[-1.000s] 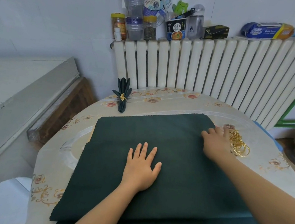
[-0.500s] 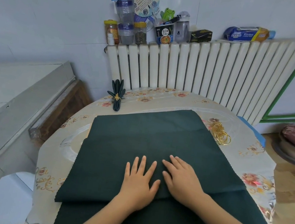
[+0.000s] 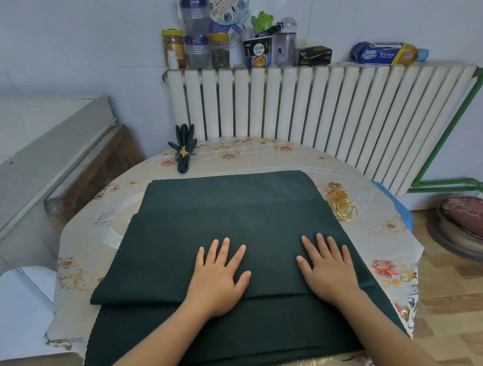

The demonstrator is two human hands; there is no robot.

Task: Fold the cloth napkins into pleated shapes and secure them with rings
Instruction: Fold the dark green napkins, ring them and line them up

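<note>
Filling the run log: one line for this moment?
left hand flat on green napkin | right hand flat on napkin | gold rings unused

Both hands lay flat, fingers spread, on dark green cloth [image 3: 230,212]: left hand [image 3: 217,280], right hand [image 3: 328,268]. Gold rings [image 3: 342,203] sat beside it on worktop [image 3: 380,227].

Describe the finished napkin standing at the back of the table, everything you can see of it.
The finished napkin is dark green cloth, pleated, with its folds fanning upward like leaves. A gold ring with a leafy ornament cinches it near the middle, and below that the cloth narrows to a rounded end. It lies on the floral table cover at the far left edge, near the radiator. Neither hand touches it, and it lies apart from the flat cloths.
</note>
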